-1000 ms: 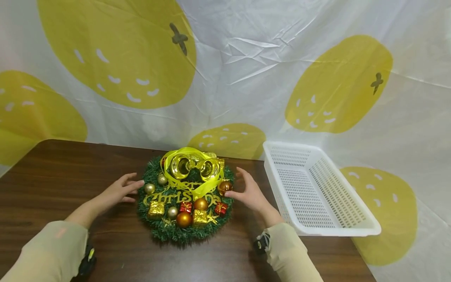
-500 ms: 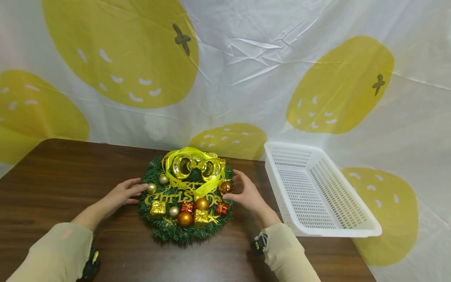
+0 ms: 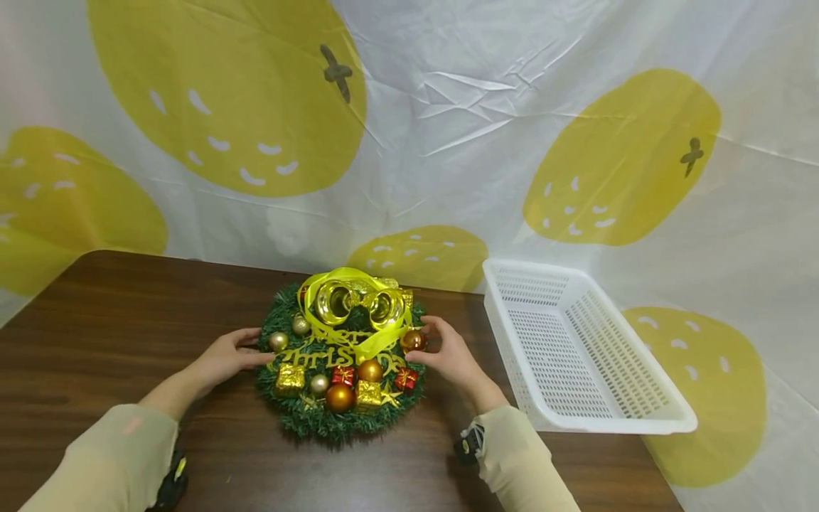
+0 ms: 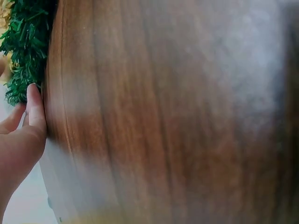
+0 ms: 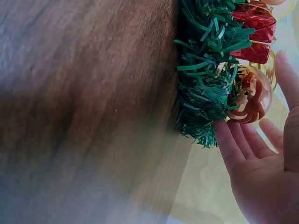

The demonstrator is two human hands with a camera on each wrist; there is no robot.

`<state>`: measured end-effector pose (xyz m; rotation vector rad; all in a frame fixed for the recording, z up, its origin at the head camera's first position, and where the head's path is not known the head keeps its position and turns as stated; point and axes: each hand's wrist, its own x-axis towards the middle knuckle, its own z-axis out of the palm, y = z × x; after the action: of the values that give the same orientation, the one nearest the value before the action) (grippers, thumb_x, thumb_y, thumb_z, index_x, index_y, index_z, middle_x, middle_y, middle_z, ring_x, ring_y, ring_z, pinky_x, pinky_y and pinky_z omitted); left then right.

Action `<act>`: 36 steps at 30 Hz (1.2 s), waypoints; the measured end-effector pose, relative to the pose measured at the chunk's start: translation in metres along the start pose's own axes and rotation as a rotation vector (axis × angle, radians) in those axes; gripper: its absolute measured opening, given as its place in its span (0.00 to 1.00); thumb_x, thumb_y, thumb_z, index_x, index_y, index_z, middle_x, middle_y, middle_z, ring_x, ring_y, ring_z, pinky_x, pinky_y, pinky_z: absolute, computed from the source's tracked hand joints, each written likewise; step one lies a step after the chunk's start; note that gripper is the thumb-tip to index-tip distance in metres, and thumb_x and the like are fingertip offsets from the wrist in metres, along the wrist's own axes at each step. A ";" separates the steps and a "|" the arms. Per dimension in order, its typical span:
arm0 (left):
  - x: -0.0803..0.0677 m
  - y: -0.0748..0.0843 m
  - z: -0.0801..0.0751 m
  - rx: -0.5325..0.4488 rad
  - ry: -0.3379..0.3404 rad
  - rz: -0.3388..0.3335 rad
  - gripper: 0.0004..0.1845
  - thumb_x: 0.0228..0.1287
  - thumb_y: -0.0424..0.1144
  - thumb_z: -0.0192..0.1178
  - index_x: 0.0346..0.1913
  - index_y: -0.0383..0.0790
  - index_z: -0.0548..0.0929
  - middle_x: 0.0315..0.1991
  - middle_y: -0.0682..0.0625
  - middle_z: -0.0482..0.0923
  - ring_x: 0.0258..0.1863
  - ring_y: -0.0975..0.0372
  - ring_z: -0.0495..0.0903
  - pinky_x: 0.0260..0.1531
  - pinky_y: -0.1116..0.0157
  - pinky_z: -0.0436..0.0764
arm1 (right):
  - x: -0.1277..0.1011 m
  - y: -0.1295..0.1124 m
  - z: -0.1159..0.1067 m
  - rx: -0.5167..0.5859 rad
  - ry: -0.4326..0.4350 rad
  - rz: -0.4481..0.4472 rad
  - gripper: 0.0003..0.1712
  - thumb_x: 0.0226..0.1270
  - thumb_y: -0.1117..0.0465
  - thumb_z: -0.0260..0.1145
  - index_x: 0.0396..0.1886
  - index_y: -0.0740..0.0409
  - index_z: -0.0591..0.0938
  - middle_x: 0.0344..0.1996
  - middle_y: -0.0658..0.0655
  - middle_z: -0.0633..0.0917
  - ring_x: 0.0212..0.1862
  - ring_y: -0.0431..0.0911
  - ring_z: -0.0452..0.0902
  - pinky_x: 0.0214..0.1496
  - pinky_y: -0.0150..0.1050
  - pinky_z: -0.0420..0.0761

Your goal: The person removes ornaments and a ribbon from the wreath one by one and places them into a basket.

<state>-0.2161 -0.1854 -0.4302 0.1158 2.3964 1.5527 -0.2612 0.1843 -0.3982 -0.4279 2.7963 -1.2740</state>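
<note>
Fingers (image 5: 233, 144) of the right hand (image 3: 451, 353) lay straight against the wreath (image 3: 342, 363) beside an orange bauble (image 5: 252, 93); left hand (image 3: 224, 355) likewise, extended at the opposite rim. Wreath flat on the wooden table (image 3: 96, 320), apparently bracketed for lifting. White basket (image 3: 585, 355) close right.

A wreath (image 3: 339, 363) is laid on the tabletop (image 3: 115, 334), near its middle. A basket (image 3: 579, 348) is set to its right, apart from it. The left hand (image 3: 224, 355) is placed at the wreath's left edge, the right hand (image 3: 448, 352) at its right edge. A backdrop (image 3: 448, 128) is hung behind the tabletop.
</note>
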 end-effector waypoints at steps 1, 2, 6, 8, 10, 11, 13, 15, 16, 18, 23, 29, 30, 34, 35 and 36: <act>0.000 0.000 0.000 0.008 0.004 0.001 0.46 0.63 0.47 0.60 0.70 0.22 0.46 0.68 0.24 0.49 0.62 0.37 0.63 0.56 0.47 0.73 | 0.000 0.000 0.000 -0.003 0.000 0.000 0.42 0.51 0.57 0.75 0.64 0.61 0.68 0.50 0.59 0.78 0.55 0.53 0.74 0.52 0.50 0.77; 0.001 -0.001 0.001 0.013 0.008 0.001 0.46 0.63 0.46 0.60 0.70 0.22 0.46 0.68 0.24 0.49 0.62 0.37 0.63 0.57 0.47 0.72 | 0.000 0.000 0.000 -0.007 -0.001 0.000 0.41 0.51 0.57 0.74 0.64 0.60 0.69 0.50 0.59 0.79 0.55 0.53 0.74 0.53 0.50 0.77; 0.003 -0.002 0.001 0.021 0.017 0.008 0.46 0.62 0.44 0.61 0.70 0.21 0.46 0.67 0.24 0.50 0.63 0.36 0.62 0.57 0.46 0.71 | 0.001 0.001 0.001 -0.012 0.001 -0.001 0.39 0.51 0.58 0.74 0.63 0.61 0.70 0.49 0.59 0.79 0.54 0.53 0.75 0.52 0.50 0.77; 0.002 -0.002 0.002 0.020 0.017 0.007 0.46 0.62 0.44 0.61 0.70 0.22 0.47 0.67 0.24 0.50 0.63 0.36 0.62 0.57 0.46 0.71 | 0.001 0.002 0.001 -0.022 0.004 -0.004 0.37 0.52 0.58 0.74 0.61 0.61 0.71 0.48 0.59 0.79 0.52 0.53 0.76 0.51 0.49 0.78; 0.002 -0.002 0.002 0.016 0.015 0.006 0.46 0.62 0.44 0.61 0.70 0.22 0.46 0.68 0.25 0.50 0.63 0.36 0.62 0.57 0.46 0.71 | 0.002 0.003 0.002 -0.019 0.007 -0.006 0.35 0.52 0.59 0.74 0.59 0.63 0.73 0.47 0.60 0.79 0.49 0.52 0.77 0.49 0.46 0.79; 0.002 -0.002 0.002 0.018 0.013 0.007 0.46 0.62 0.44 0.61 0.70 0.22 0.46 0.68 0.25 0.49 0.63 0.36 0.62 0.57 0.46 0.71 | 0.002 0.003 0.002 -0.018 0.007 -0.006 0.33 0.52 0.60 0.74 0.58 0.63 0.74 0.47 0.60 0.79 0.47 0.52 0.78 0.48 0.45 0.80; 0.002 -0.002 0.002 0.015 0.012 0.007 0.46 0.62 0.45 0.61 0.70 0.22 0.46 0.68 0.25 0.49 0.63 0.36 0.61 0.57 0.46 0.71 | 0.003 0.004 0.003 -0.017 0.011 -0.007 0.30 0.52 0.61 0.74 0.55 0.64 0.76 0.46 0.61 0.79 0.44 0.51 0.79 0.45 0.43 0.81; 0.002 -0.002 0.002 0.015 0.009 0.008 0.46 0.62 0.45 0.61 0.70 0.22 0.46 0.68 0.25 0.48 0.63 0.36 0.61 0.57 0.46 0.71 | 0.004 0.003 0.003 -0.010 0.013 -0.006 0.27 0.52 0.62 0.73 0.53 0.64 0.77 0.45 0.61 0.79 0.42 0.51 0.80 0.44 0.41 0.82; 0.002 -0.001 0.002 0.015 0.009 0.008 0.46 0.62 0.45 0.61 0.70 0.22 0.46 0.68 0.25 0.48 0.63 0.36 0.61 0.57 0.46 0.72 | 0.004 0.003 0.002 -0.008 0.014 -0.006 0.26 0.52 0.63 0.74 0.52 0.64 0.78 0.45 0.61 0.79 0.42 0.51 0.80 0.43 0.41 0.82; 0.002 0.000 0.002 0.013 0.009 0.007 0.46 0.62 0.44 0.61 0.70 0.22 0.46 0.68 0.25 0.48 0.63 0.36 0.61 0.57 0.46 0.72 | 0.004 0.003 0.002 -0.014 0.020 -0.012 0.25 0.52 0.63 0.73 0.51 0.64 0.79 0.44 0.61 0.79 0.41 0.51 0.80 0.43 0.40 0.82; 0.000 0.003 0.002 0.011 0.009 0.010 0.46 0.62 0.43 0.61 0.70 0.22 0.46 0.68 0.24 0.49 0.63 0.36 0.61 0.57 0.46 0.71 | 0.006 0.002 0.000 0.000 0.035 -0.004 0.24 0.52 0.63 0.73 0.50 0.63 0.79 0.44 0.61 0.80 0.43 0.52 0.81 0.44 0.42 0.82; -0.001 0.005 0.002 0.013 0.012 0.007 0.45 0.62 0.43 0.61 0.70 0.22 0.46 0.67 0.24 0.50 0.63 0.36 0.61 0.57 0.46 0.71 | 0.008 -0.002 -0.003 0.063 0.045 0.022 0.25 0.53 0.63 0.72 0.52 0.63 0.79 0.44 0.61 0.82 0.46 0.52 0.81 0.47 0.42 0.81; -0.001 0.004 0.002 0.014 0.012 0.006 0.45 0.62 0.43 0.61 0.70 0.22 0.46 0.67 0.24 0.50 0.63 0.36 0.61 0.57 0.46 0.71 | 0.008 -0.003 -0.004 0.081 0.042 0.027 0.25 0.54 0.63 0.72 0.53 0.63 0.79 0.44 0.62 0.82 0.46 0.52 0.81 0.47 0.41 0.81; -0.001 0.003 0.002 0.016 0.013 -0.001 0.46 0.62 0.43 0.61 0.70 0.22 0.47 0.67 0.24 0.50 0.63 0.36 0.61 0.57 0.46 0.71 | 0.010 -0.005 -0.007 0.124 0.050 0.030 0.24 0.54 0.64 0.71 0.53 0.65 0.79 0.42 0.62 0.83 0.46 0.51 0.81 0.45 0.38 0.81; -0.001 0.003 0.002 0.017 0.014 -0.002 0.46 0.62 0.43 0.61 0.70 0.22 0.47 0.67 0.24 0.50 0.63 0.36 0.61 0.57 0.46 0.71 | 0.010 -0.006 -0.008 0.129 0.056 0.033 0.24 0.54 0.64 0.71 0.53 0.64 0.79 0.42 0.62 0.83 0.46 0.51 0.80 0.45 0.37 0.80; -0.001 0.003 0.002 0.018 0.015 -0.003 0.46 0.62 0.44 0.61 0.70 0.22 0.47 0.67 0.24 0.50 0.63 0.36 0.61 0.57 0.46 0.71 | 0.011 -0.007 -0.009 0.133 0.063 0.036 0.24 0.55 0.64 0.71 0.52 0.64 0.79 0.41 0.62 0.83 0.46 0.51 0.80 0.44 0.36 0.80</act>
<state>-0.2145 -0.1830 -0.4279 0.1050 2.4213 1.5361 -0.2713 0.1836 -0.3866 -0.3341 2.7332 -1.4801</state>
